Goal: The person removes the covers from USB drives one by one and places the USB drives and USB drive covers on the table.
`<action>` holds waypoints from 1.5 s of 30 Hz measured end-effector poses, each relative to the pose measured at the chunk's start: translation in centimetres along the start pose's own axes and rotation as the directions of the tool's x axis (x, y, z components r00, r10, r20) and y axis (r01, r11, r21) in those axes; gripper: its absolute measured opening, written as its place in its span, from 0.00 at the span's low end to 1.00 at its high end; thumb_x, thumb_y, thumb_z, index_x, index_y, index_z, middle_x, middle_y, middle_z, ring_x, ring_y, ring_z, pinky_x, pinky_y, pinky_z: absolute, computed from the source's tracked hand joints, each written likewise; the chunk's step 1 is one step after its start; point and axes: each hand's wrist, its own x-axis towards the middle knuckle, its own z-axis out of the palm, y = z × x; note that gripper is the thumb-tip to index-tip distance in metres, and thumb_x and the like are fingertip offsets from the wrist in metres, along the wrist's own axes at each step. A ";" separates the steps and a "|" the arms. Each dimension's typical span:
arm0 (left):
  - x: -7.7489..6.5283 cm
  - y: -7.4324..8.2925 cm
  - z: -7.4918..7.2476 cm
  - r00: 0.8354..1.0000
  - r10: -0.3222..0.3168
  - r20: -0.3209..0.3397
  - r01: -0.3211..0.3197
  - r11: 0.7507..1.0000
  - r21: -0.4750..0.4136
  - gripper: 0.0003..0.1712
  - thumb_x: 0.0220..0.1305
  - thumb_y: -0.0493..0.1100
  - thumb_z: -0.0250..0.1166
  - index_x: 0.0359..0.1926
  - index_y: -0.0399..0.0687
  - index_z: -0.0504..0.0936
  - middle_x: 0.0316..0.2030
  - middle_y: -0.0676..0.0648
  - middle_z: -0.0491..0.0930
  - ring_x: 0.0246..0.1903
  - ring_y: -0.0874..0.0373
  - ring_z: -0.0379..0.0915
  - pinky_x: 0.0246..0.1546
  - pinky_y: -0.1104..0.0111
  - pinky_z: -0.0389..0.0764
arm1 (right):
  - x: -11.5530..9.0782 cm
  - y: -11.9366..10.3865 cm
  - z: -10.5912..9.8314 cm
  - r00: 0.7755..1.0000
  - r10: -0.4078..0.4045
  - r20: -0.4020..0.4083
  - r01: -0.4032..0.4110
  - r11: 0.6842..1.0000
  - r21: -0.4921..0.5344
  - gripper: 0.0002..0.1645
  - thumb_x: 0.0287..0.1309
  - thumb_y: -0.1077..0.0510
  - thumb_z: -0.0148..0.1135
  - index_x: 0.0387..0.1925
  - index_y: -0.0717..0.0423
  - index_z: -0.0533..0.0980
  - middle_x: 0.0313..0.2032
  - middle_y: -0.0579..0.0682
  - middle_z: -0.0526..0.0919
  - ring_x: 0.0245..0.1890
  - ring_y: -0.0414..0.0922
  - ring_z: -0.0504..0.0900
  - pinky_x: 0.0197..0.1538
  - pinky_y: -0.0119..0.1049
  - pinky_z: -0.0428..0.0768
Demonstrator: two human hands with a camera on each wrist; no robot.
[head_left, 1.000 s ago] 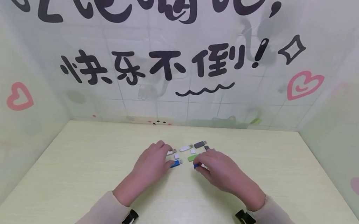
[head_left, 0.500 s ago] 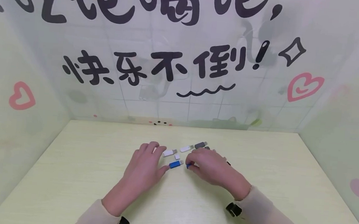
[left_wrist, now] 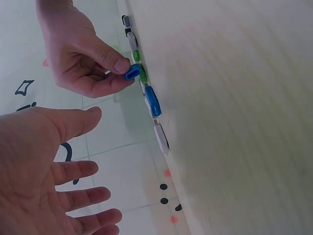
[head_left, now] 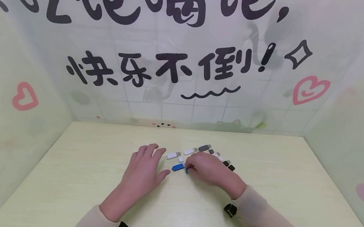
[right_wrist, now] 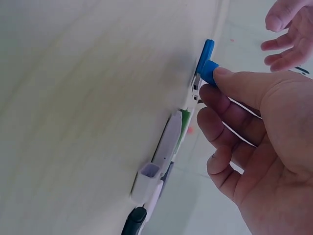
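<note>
Between thumb and fingers my right hand (head_left: 211, 169) pinches a blue USB stick cap (right_wrist: 209, 72), its hollow end showing in the left wrist view. The blue USB stick (head_left: 178, 167) lies on the table just left of that cap, its metal plug pointing toward it. My left hand (head_left: 140, 178) hovers left of the blue stick with fingers spread, holding nothing. Behind the blue stick are a white USB stick (head_left: 173, 156) and a small white cap (head_left: 180, 160). A green stick (left_wrist: 143, 73) is mostly hidden behind my right hand in the head view.
Farther back lie another white USB stick (head_left: 190, 151), a grey one (head_left: 204, 148) and a dark cap (head_left: 211, 151). Past my right hand sit a black stick (head_left: 226, 163) and a black cap (head_left: 231, 167). A printed wall (head_left: 156, 108) closes off the table's back edge.
My right hand has moved left with the blue cap, up close to the blue stick's plug. My left hand has drawn back left from the blue stick, fingers spreading.
</note>
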 end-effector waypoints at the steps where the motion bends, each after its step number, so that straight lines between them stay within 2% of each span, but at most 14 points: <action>1: 0.0 0.0 0.0 1.000 0.002 -0.005 -0.002 1.000 -0.002 0.38 0.61 0.55 0.80 0.66 0.42 0.80 0.63 0.38 0.75 0.62 0.36 0.70 0.57 0.44 0.76 | 0.1 0.1 0.1 1.000 -0.002 0.003 0.002 1.000 -0.002 0.06 0.69 0.61 0.70 0.36 0.47 0.87 0.36 0.38 0.86 0.35 0.37 0.80 0.44 0.36 0.83; 11: -0.1 0.0 0.1 1.000 -0.006 0.000 0.006 1.000 0.001 0.38 0.61 0.56 0.80 0.66 0.43 0.79 0.64 0.39 0.75 0.62 0.36 0.70 0.57 0.44 0.76 | 0.3 0.2 0.4 1.000 -0.006 0.019 0.005 1.000 0.011 0.07 0.71 0.62 0.69 0.36 0.48 0.88 0.36 0.39 0.87 0.35 0.36 0.81 0.45 0.37 0.83; 18: -0.1 0.1 0.1 1.000 -0.001 -0.006 0.001 1.000 -0.001 0.38 0.61 0.56 0.80 0.66 0.43 0.80 0.64 0.39 0.75 0.62 0.36 0.70 0.56 0.44 0.76 | 0.5 0.4 0.4 0.999 0.012 0.033 -0.013 0.999 0.043 0.09 0.70 0.63 0.69 0.32 0.49 0.86 0.31 0.38 0.84 0.28 0.36 0.75 0.38 0.33 0.78; 33: -0.1 0.0 0.3 1.000 0.006 -0.017 -0.006 1.000 -0.003 0.38 0.61 0.56 0.80 0.66 0.43 0.80 0.63 0.39 0.75 0.61 0.36 0.71 0.56 0.44 0.76 | 0.5 0.4 0.4 0.999 0.035 0.035 -0.037 0.997 0.071 0.10 0.69 0.64 0.69 0.30 0.51 0.86 0.27 0.39 0.82 0.26 0.37 0.73 0.35 0.31 0.76; 40: 0.0 -0.1 0.1 1.000 0.010 -0.009 -0.010 1.000 0.001 0.38 0.62 0.56 0.79 0.66 0.43 0.80 0.63 0.39 0.75 0.62 0.37 0.70 0.56 0.44 0.76 | 0.3 0.3 0.3 0.998 0.048 0.027 -0.050 0.996 0.073 0.09 0.70 0.63 0.69 0.31 0.50 0.86 0.28 0.38 0.82 0.25 0.37 0.72 0.35 0.31 0.75; 45: 0.3 -0.1 -0.2 1.000 0.020 -0.013 -0.020 1.000 -0.007 0.37 0.62 0.56 0.79 0.66 0.42 0.80 0.63 0.39 0.76 0.62 0.37 0.70 0.56 0.44 0.76 | -0.3 0.2 -0.1 0.997 0.074 -0.017 -0.073 0.995 0.067 0.08 0.71 0.62 0.68 0.36 0.49 0.88 0.32 0.37 0.85 0.28 0.36 0.75 0.38 0.33 0.78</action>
